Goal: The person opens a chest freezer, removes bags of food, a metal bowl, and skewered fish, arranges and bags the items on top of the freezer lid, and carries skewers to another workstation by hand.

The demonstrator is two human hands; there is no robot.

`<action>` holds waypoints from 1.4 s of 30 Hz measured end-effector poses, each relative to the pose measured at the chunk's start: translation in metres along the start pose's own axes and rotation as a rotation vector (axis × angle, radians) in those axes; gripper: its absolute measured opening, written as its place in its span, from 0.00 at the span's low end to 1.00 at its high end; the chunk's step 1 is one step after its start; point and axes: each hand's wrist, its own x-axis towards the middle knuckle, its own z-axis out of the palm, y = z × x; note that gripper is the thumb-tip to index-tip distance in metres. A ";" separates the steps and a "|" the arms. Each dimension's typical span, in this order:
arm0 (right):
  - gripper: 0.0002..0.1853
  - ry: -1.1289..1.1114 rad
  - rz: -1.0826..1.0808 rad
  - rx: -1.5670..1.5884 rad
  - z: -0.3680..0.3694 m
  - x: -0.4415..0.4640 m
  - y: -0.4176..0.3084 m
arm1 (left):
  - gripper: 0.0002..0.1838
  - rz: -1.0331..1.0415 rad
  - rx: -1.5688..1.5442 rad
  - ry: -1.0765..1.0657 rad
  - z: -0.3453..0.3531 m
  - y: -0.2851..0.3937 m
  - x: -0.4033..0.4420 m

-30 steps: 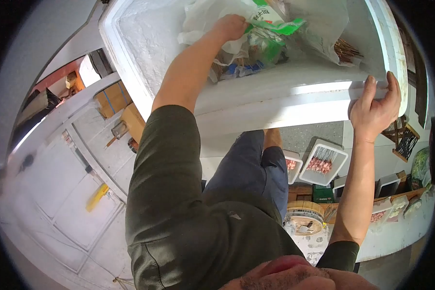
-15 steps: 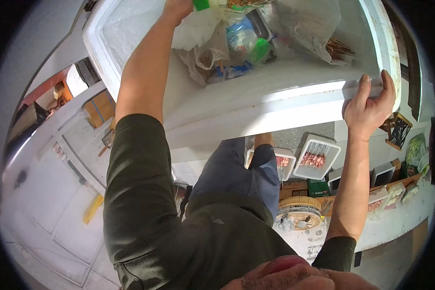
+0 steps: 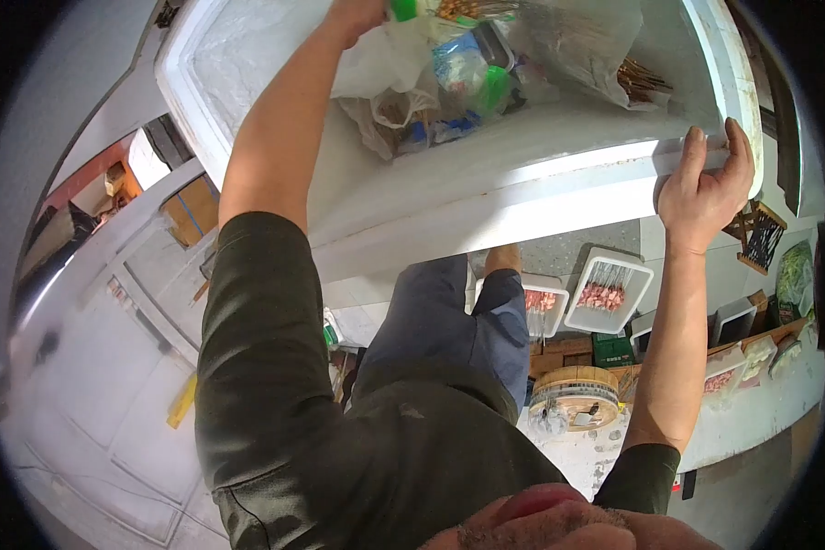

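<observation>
A white chest freezer [image 3: 486,215] stands before me, its inside seen from above. My left hand [image 3: 357,18] reaches in at the top edge of the view, its fingers curled and partly cut off. It appears closed on a whitish plastic bag [image 3: 380,64], beside a bright green piece [image 3: 402,9]. My right hand [image 3: 704,197] rests on the freezer's rim at the right corner, thumb and fingers apart. Inside lie a clear bag of thin brown skewers [image 3: 642,82], a blue-and-white packet [image 3: 456,62], a dark tray [image 3: 495,44] and another green piece [image 3: 493,89].
White trays of skewered meat [image 3: 602,295] are on the floor beyond my legs. Near them are a round wooden-rimmed tub [image 3: 573,376], a green box [image 3: 611,349], a small folding stool [image 3: 759,240] and bagged greens [image 3: 794,280]. A yellow object [image 3: 182,401] lies at left.
My left hand has shifted slightly to the right and down inside the freezer, the green piece moving with it. My right hand stays on the rim.
</observation>
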 end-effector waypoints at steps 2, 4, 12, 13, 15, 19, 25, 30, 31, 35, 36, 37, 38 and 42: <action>0.23 -0.003 0.003 0.002 0.000 -0.001 0.002 | 0.19 0.063 0.196 -0.049 0.007 0.002 0.001; 0.22 -0.001 0.004 0.011 0.001 -0.001 0.003 | 0.19 0.109 0.377 -0.124 0.012 0.011 0.000; 0.23 -0.009 0.003 0.007 0.001 -0.001 0.000 | 0.36 0.471 1.012 0.112 0.043 -0.079 -0.048; 0.23 -0.014 0.010 0.015 0.001 -0.001 0.000 | 0.43 0.322 1.079 -0.084 0.044 -0.080 -0.058; 0.23 -0.031 0.021 0.022 0.000 -0.001 0.001 | 0.50 0.111 1.181 -0.406 0.047 -0.082 -0.075; 0.23 -0.013 0.021 0.005 -0.001 0.002 -0.005 | 0.49 -0.004 1.105 -0.481 0.068 -0.110 -0.084; 0.22 -0.035 0.006 0.020 -0.004 0.003 -0.007 | 0.50 -0.277 0.928 -0.427 0.112 -0.098 -0.084; 0.22 -0.027 0.012 0.011 -0.005 0.004 -0.009 | 0.41 -0.301 0.931 -0.243 0.127 -0.093 -0.087; 0.23 -0.031 0.013 0.011 -0.006 0.004 -0.009 | 0.37 -0.312 0.919 -0.275 0.128 -0.095 -0.084; 0.23 -0.022 -0.009 -0.009 -0.004 0.003 -0.005 | 0.26 -0.313 0.817 -0.356 0.132 -0.122 -0.066; 0.23 -0.028 -0.011 -0.004 -0.003 0.002 -0.003 | 0.24 -0.305 0.782 -0.376 0.131 -0.131 -0.065; 0.23 -0.039 -0.009 0.001 -0.004 0.002 -0.001 | 0.23 -0.219 0.833 -0.428 0.124 -0.128 -0.069; 0.23 -0.046 -0.010 0.008 -0.004 0.002 0.000 | 0.22 -0.131 0.881 -0.474 0.115 -0.124 -0.068; 0.22 -0.007 -0.004 -0.029 -0.004 0.001 -0.005 | 0.23 0.066 0.740 -0.268 0.065 -0.136 -0.049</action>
